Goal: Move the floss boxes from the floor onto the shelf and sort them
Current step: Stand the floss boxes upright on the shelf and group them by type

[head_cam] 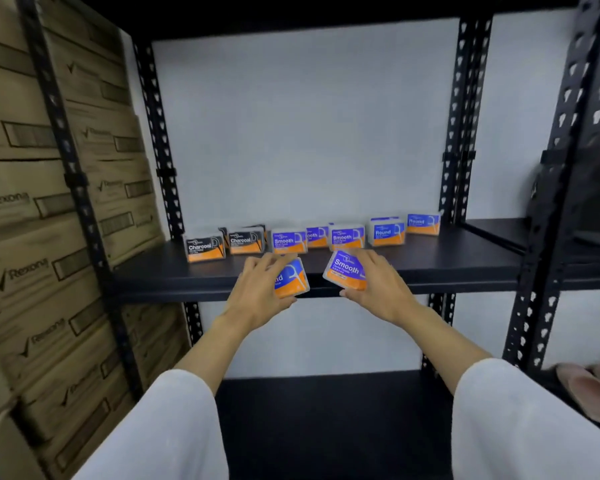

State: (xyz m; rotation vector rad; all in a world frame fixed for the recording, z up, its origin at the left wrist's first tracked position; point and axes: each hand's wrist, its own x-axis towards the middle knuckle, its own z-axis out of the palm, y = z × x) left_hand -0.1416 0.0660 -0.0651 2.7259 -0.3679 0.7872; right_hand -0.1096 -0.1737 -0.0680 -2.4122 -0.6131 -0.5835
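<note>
My left hand (257,289) grips a blue and orange floss box (293,279) whose label ends in "nd", held at the front edge of the black shelf (447,268). My right hand (378,282) holds a tilted blue and orange "Smooth" floss box (346,270) just beside it. Farther back on the shelf stands a row of floss boxes: two black "Charcoal" boxes (205,248) at the left, three "Smooth" boxes (289,240) in the middle, two "Round" boxes (387,232) at the right.
Brown cardboard cartons (32,202) fill the rack at the left. Black perforated uprights (463,133) frame the bay. A lower black shelf (326,410) lies beneath. Pink slippers (586,389) sit at the lower right, and a dark object (589,188) rests on the right-hand shelf.
</note>
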